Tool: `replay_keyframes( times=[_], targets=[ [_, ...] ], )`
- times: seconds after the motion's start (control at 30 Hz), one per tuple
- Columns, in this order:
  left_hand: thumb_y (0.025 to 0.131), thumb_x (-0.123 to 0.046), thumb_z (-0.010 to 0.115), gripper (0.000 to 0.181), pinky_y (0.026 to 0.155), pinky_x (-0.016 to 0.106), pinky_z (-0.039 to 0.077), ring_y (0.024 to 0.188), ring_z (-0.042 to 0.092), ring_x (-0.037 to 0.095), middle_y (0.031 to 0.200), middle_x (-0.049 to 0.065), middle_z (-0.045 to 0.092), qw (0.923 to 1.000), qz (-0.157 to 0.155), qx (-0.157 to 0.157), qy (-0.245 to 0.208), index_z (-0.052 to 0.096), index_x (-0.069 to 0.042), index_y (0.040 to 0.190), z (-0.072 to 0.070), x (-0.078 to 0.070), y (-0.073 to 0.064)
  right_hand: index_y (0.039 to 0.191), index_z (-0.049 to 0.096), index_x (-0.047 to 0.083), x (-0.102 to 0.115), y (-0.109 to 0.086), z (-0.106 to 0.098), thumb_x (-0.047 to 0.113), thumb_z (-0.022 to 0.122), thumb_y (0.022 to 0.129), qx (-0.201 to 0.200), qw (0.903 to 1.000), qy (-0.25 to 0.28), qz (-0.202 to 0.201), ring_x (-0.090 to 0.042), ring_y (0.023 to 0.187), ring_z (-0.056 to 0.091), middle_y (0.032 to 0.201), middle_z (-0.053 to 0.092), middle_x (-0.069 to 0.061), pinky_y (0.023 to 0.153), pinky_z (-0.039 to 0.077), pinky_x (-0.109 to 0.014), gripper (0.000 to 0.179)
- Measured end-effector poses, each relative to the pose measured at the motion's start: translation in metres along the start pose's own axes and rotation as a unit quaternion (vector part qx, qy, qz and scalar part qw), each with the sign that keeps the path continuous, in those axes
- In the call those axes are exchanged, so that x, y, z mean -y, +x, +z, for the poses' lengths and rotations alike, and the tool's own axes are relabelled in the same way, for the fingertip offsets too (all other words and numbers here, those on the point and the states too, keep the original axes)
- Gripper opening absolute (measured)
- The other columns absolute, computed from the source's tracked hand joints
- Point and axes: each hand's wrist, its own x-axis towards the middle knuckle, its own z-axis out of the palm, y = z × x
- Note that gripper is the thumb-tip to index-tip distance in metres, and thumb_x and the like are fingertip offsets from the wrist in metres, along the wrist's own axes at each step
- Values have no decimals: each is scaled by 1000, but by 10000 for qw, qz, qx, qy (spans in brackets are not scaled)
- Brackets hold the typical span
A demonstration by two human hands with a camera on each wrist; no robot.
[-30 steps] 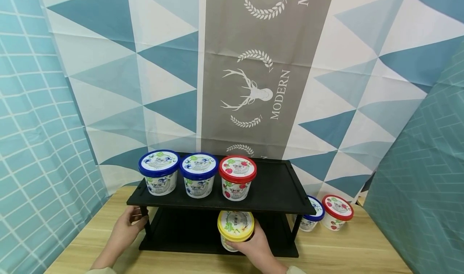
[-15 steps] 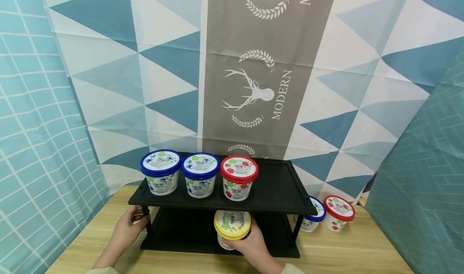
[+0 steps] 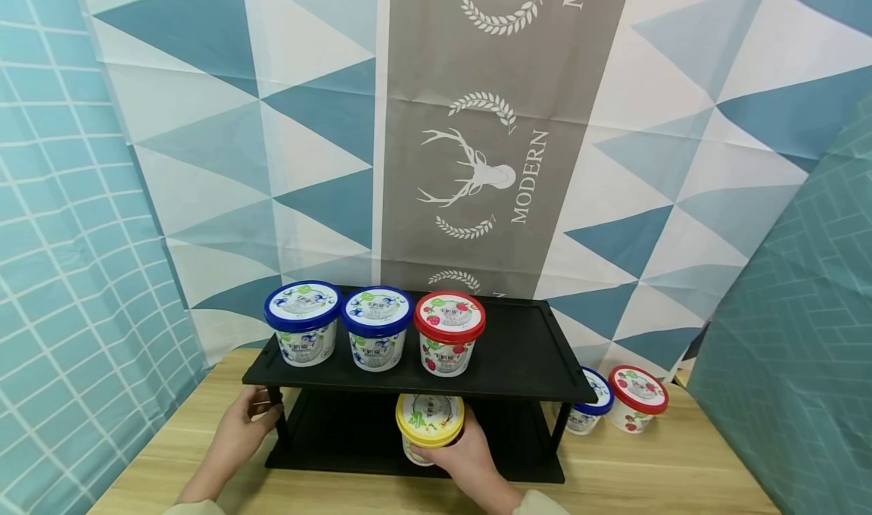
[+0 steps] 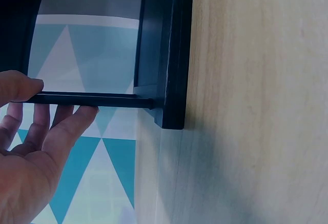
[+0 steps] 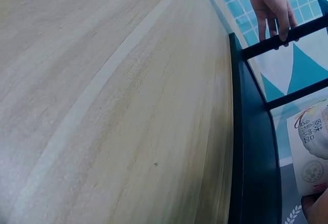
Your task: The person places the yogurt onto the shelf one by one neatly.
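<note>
My right hand (image 3: 470, 460) grips a white tub with a yellow lid (image 3: 431, 418), thumb across its near side, at the front of the black two-tier shelf's lower tier (image 3: 341, 439). In the right wrist view the tub's printed side (image 5: 307, 152) appears at the right edge, raised over the lower tier. My left hand (image 3: 238, 432) pinches the shelf's front left post (image 3: 275, 418). The left wrist view shows the thumb on one side of that post (image 4: 107, 100) and the fingertips on the other.
Two blue-lidded tubs (image 3: 303, 323) (image 3: 377, 329) and a red-lidded tub (image 3: 450, 333) stand on the upper tier (image 3: 518, 348). Another blue-lidded tub (image 3: 591, 401) and a red-lidded one (image 3: 636, 399) sit on the wooden table (image 3: 654, 477) right of the shelf. Patterned cloth (image 3: 313, 159) hangs behind.
My right hand has shifted the yellow-lidded tub a little to the left, in front of the lower tier. My left hand keeps its hold on the post.
</note>
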Motion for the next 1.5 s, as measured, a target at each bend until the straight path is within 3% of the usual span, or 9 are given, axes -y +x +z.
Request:
replay_keyframes(
  times=[0.3,0.8,1.3,1.5],
  targets=[
    [92,-9,54,40,84,43,53,113,51,45,124,32,50,10000,23,-28,46,39,2,128,-1,-1,0,132,40,8,2,5,8,34,88,59,100,9999,57,-129,-21,109,54,122,54,-7,91,48,-36,91],
    [91,-6,55,36,83,41,53,110,54,44,121,31,53,9998,151,-132,65,43,2,125,1,-1,-1,131,40,7,10,5,22,30,90,57,-39,9999,115,-98,-21,109,55,122,55,-8,93,48,-39,92],
    [91,-6,53,37,86,43,52,112,53,43,123,29,53,9999,17,-94,54,43,1,125,1,1,-2,132,39,9,11,13,35,35,90,56,-14,9999,48,-97,-20,109,55,123,54,-6,94,49,-40,95],
    [91,-6,54,35,84,40,53,110,54,43,120,29,54,9998,137,-137,17,44,2,123,1,0,-1,133,38,9,12,14,40,35,90,56,11,9999,99,-100,-20,110,54,124,53,-6,96,48,-41,96]
  ],
)
